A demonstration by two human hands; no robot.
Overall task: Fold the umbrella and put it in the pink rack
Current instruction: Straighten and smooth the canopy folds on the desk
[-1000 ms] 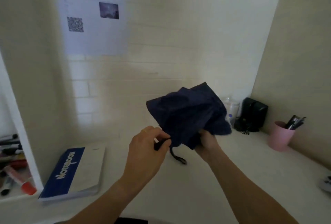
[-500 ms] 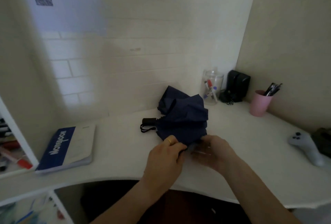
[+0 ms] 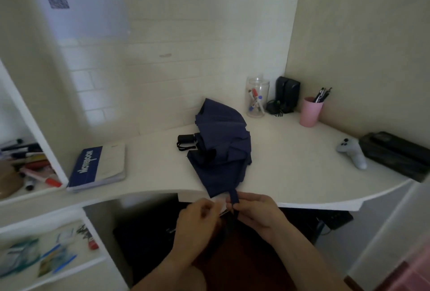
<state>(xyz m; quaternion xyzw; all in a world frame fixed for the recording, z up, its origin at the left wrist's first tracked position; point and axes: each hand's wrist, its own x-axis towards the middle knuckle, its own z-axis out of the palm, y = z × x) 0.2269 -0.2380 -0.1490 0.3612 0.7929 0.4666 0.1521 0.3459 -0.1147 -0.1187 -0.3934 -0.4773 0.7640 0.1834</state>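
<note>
The navy umbrella (image 3: 221, 144) lies collapsed but loose on the white table (image 3: 290, 169), its black handle (image 3: 186, 138) with the wrist loop pointing toward 9 o'clock and the bunched canopy spilling toward 6 o'clock, over the table's front edge. It rests there, I judge, so the table bears its weight and both hands are free for the small closing strap (image 3: 234, 197) that hangs off the fabric at the near edge

The right hand (image 3: 256, 211) is closed in a pinch on that strap, fingers curled around its lower end, holding it taut and away from the cloth. The left hand (image 3: 200, 220) sits just beside it at 9 o'clock, fingers curled inward near a pale sliver; it is blurred, so whether it grips anything I cannot tell

The canopy folds are still puffed and uneven, so the wrapping looks not yet done. A pink cup (image 3: 310, 111) of pens stands at 2 o'clock near the corner, well apart from the umbrella; a pink surface shows at the lower right frame corner, around 4 o'clock, possibly the rack, though too little shows to say
</note>
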